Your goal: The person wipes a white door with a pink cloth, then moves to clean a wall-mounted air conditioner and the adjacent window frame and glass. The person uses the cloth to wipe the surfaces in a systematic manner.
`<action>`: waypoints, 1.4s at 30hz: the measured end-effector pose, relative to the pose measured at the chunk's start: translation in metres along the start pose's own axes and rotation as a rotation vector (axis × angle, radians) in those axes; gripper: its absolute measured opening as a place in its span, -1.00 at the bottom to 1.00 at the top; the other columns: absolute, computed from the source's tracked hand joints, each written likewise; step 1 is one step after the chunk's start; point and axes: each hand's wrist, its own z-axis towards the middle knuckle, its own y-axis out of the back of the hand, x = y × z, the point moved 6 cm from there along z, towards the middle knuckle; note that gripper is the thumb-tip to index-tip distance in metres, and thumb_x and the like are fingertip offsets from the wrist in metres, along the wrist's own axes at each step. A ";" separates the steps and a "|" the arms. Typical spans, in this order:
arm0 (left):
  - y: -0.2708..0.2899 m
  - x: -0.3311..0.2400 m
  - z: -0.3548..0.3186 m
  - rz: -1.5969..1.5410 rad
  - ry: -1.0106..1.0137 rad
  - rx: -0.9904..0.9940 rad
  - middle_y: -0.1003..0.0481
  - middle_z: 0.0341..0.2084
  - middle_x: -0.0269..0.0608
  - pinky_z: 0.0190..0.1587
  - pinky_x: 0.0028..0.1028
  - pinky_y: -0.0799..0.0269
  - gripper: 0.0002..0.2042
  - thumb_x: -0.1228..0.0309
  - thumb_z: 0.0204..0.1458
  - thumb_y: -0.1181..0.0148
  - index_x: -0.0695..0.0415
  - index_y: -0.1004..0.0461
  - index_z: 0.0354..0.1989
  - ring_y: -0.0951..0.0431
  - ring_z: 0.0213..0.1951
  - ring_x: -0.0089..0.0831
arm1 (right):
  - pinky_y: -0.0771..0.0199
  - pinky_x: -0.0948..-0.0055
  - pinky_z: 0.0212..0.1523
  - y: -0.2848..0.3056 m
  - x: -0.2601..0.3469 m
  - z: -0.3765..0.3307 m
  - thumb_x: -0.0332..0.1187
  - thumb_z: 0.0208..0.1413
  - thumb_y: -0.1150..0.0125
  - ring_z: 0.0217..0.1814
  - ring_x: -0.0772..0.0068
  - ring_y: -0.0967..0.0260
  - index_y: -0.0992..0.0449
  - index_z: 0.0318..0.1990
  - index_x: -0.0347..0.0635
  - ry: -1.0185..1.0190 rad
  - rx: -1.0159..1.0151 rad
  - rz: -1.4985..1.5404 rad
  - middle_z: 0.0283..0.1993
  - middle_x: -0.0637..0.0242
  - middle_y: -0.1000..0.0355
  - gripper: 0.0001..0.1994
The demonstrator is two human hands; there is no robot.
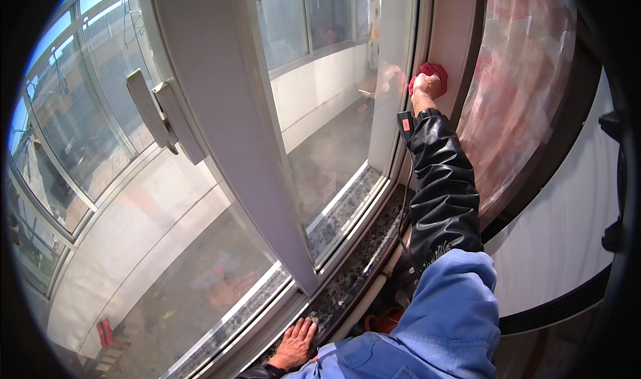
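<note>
My right hand point(427, 86) is closed around a crumpled red cloth point(435, 70) at the far right side of the window. The cloth presses against the pale window surround point(456, 32), beside the sliding window's edge. A black device with a red label point(405, 122) sits at my right wrist, and a thin cable runs down from it. My left hand point(296, 345) lies flat with its fingers spread on the dark speckled stone sill point(347, 279), close to the foot of the window frame's upright point(234, 132). It holds nothing.
A white window handle point(155, 115) juts from the frame at left. Sheer pink-and-white curtain point(517, 92) hangs right of my arm. Below it stands a white, dark-edged panel point(554, 225). A pale pipe point(364, 305) runs under the sill. Beyond the glass is a low white wall point(143, 232).
</note>
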 end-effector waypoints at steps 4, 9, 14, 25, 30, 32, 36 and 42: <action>-0.005 0.001 0.002 0.017 0.012 0.085 -0.03 0.53 -0.02 0.51 -0.08 0.21 -0.28 0.14 0.18 -0.07 0.08 -0.08 0.51 0.05 0.55 -0.04 | -0.53 -0.03 0.04 -0.002 0.125 0.037 -0.40 0.07 -0.20 0.04 -0.25 -0.49 -0.46 0.08 -0.19 0.829 -0.036 -0.040 0.05 -0.09 -0.51 -0.62; -0.004 0.000 0.001 0.020 0.007 0.048 -0.03 0.52 -0.02 0.51 -0.08 0.21 -0.24 0.21 0.08 -0.12 0.10 -0.10 0.50 0.02 0.54 -0.06 | -0.52 0.08 0.11 -0.003 0.099 0.040 -0.36 0.14 -0.17 0.12 -0.22 -0.49 -0.48 0.25 0.08 0.639 0.154 -0.260 0.06 -0.01 -0.57 -0.53; 0.000 -0.001 0.001 0.004 0.017 0.056 -0.02 0.53 0.00 0.50 -0.03 0.18 -0.22 0.24 0.05 -0.14 0.11 -0.08 0.51 0.05 0.54 -0.03 | -0.51 0.28 0.05 0.021 -0.062 -0.057 -0.34 0.25 -0.25 0.07 0.03 -0.54 -0.52 0.16 -0.05 0.651 0.137 -0.024 0.04 0.09 -0.57 -0.67; 0.003 -0.005 0.001 0.027 0.025 0.188 0.08 0.55 0.04 0.49 -0.01 0.17 -0.07 0.14 0.00 -0.32 0.13 0.01 0.53 0.12 0.55 0.03 | -0.50 0.24 -0.23 0.073 -0.349 -0.284 -0.46 0.09 -0.23 -0.29 0.08 -0.51 -0.54 -0.27 -0.21 -0.337 0.482 0.249 -0.35 0.15 -0.54 -0.93; -0.002 -0.002 0.000 0.056 0.022 0.156 0.11 0.56 0.02 0.50 0.00 0.22 -0.06 0.07 0.01 -0.32 0.11 0.01 0.54 0.15 0.56 0.01 | -0.54 0.41 -0.09 0.024 -0.156 -0.164 -0.39 0.17 -0.30 -0.16 0.40 -0.58 -0.61 -0.10 -0.14 -0.217 0.271 0.074 -0.22 0.31 -0.64 -0.83; -0.004 -0.001 0.000 0.038 0.019 0.123 0.10 0.56 0.00 0.51 0.00 0.25 -0.09 0.09 0.03 -0.28 0.11 0.01 0.54 0.15 0.56 0.01 | -0.54 0.38 -0.06 0.025 -0.017 -0.115 -0.44 0.15 -0.35 -0.16 0.34 -0.57 -0.55 -0.01 -0.14 0.100 0.227 0.311 -0.16 0.30 -0.60 -0.75; -0.006 0.000 -0.001 0.013 -0.007 0.085 0.09 0.56 0.02 0.51 -0.02 0.25 -0.15 0.12 0.09 -0.19 0.09 0.03 0.54 0.15 0.56 0.02 | -0.55 0.31 -0.12 0.062 0.255 -0.107 -0.58 0.19 -0.22 -0.05 0.12 -0.55 -0.43 0.12 -0.12 0.996 0.264 0.571 -0.06 0.17 -0.55 -0.65; -0.010 0.003 -0.002 -0.029 -0.034 -0.006 0.07 0.53 0.14 0.47 0.11 0.16 -0.15 0.13 0.17 -0.12 0.14 0.13 0.56 0.11 0.54 0.12 | -0.63 0.11 -0.08 0.027 0.360 -0.062 -0.47 0.13 -0.28 -0.04 -0.10 -0.56 -0.55 -0.04 -0.11 1.198 0.056 0.288 -0.03 0.04 -0.57 -0.77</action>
